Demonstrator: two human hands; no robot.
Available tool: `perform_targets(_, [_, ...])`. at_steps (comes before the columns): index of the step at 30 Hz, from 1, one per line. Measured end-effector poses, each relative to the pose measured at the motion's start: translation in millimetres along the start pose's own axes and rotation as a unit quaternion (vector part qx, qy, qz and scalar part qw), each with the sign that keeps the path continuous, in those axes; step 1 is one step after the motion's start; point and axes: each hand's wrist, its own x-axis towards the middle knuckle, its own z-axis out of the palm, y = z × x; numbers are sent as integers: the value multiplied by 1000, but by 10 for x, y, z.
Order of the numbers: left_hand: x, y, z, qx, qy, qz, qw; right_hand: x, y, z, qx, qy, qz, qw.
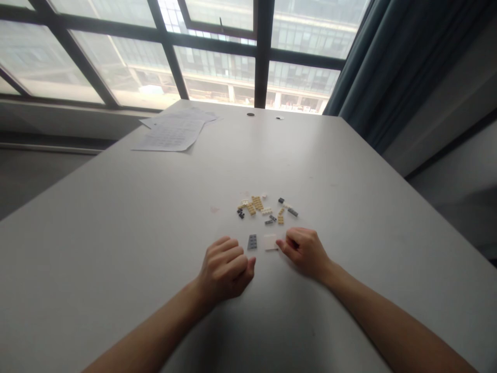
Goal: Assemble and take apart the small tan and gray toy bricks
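My left hand [227, 265] rests on the table in a loose fist, thumb pointing right, and no object shows in it. Just beyond its thumb lies a dark grey wedge-shaped building-brick plate [252, 242], studs up. To the right of that is a flat white piece [270, 242], smooth on top. The thumb of my right hand [305, 248] reaches the right edge of this white piece; whether it presses on it is hard to tell. The other right fingers are curled in. Farther off are tan plates [257, 203], a white plate [266, 211] and dark grey pieces [292, 212].
Small black pieces [241, 213] sit at the left of the loose group. Printed paper sheets [174, 133] lie at the far left of the white table [135, 233]. Two round holes are near its far edge, below a window [217, 72]. A blue curtain [361, 72] hangs at right.
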Motion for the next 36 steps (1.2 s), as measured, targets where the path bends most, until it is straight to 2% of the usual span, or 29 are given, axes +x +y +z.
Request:
perform_targets(30, [-20, -8, 10, -12, -5, -4, 1000, 3, -4, -2, 7, -5, 2, 1000])
perform_targets(36, [-26, -9, 12, -18, -6, -6, 1000, 24, -10, -7, -2, 1, 34, 999])
